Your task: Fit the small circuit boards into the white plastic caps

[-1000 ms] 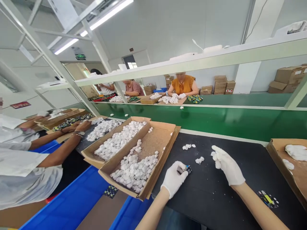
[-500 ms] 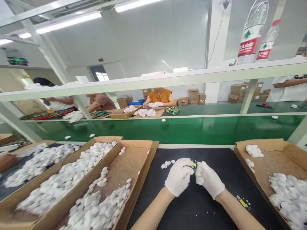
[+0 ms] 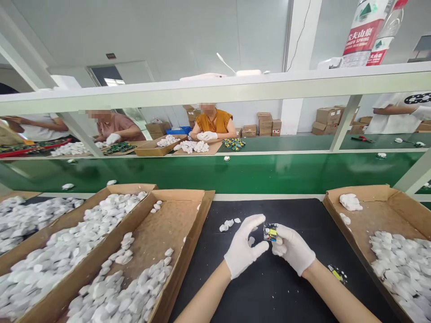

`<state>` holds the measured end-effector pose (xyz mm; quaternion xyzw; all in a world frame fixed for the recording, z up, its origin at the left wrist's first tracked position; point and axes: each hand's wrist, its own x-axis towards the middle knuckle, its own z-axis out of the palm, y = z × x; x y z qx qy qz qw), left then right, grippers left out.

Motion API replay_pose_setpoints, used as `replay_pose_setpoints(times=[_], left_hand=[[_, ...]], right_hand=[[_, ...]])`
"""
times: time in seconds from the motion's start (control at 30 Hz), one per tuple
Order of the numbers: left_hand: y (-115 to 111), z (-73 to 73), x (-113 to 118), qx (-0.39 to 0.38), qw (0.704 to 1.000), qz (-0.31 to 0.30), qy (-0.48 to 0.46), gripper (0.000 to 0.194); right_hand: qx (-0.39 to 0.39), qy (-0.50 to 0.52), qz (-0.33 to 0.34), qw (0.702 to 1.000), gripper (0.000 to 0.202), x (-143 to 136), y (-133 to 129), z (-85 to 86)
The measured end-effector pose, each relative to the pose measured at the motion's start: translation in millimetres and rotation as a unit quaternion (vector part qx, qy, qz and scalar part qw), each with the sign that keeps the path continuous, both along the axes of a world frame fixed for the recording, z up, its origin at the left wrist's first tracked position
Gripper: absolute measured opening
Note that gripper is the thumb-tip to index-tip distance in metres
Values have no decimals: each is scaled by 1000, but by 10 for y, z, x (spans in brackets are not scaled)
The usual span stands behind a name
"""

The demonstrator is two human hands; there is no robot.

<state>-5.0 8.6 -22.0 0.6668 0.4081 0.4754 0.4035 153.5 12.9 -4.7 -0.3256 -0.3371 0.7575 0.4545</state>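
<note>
My right hand (image 3: 293, 249), in a white glove, grips a small circuit board (image 3: 270, 232) that carries a yellow block and other tiny components. Its fingers are closed around the board's right side. My left hand (image 3: 245, 246), gloved too, is just left of the board with thumb and fingers spread apart. I see nothing held in it. Behind the left hand, a few small white pieces (image 3: 226, 224) lie on the black mat (image 3: 256, 296). A second circuit board (image 3: 337, 273) with a yellow block rests on the mat near my right wrist.
Cardboard trays (image 3: 188, 197) of white pieces stand at my left, and another cardboard tray (image 3: 377, 192) at my right. Beyond the mat runs a green conveyor belt (image 3: 286, 172) with scattered pieces. Above it, a shelf (image 3: 202, 92) holds water bottles (image 3: 363, 33). Several co-workers sit or stand opposite.
My left hand has let go of the board and its fingers have spread. The board now shows its component side in my right hand. The camera view has shifted slightly.
</note>
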Motion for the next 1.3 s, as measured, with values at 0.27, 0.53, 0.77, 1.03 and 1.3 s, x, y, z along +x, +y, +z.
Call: replay_pose_setpoints(times=[0.27, 0.53, 0.77, 1.03, 1.3], left_hand=[[-32, 16, 60, -20, 987, -32, -156, 43], [44, -10, 43, -65, 968, -40, -239, 55], [-34, -71, 58, -59, 996, -31, -67, 45], [-75, -4, 40, 97, 995, 13, 30, 44], [-101, -41, 44, 176, 975, 62, 123, 42]], right_hand=[[94, -81, -25, 992, 29, -29, -57, 40], [172, -208, -135, 953, 35, -11, -108, 76], [299, -286, -150, 898, 20, 17, -162, 125], [134, -82, -47, 986, 52, 7, -113, 157], [87, 10, 122, 989, 35, 53, -115, 248]])
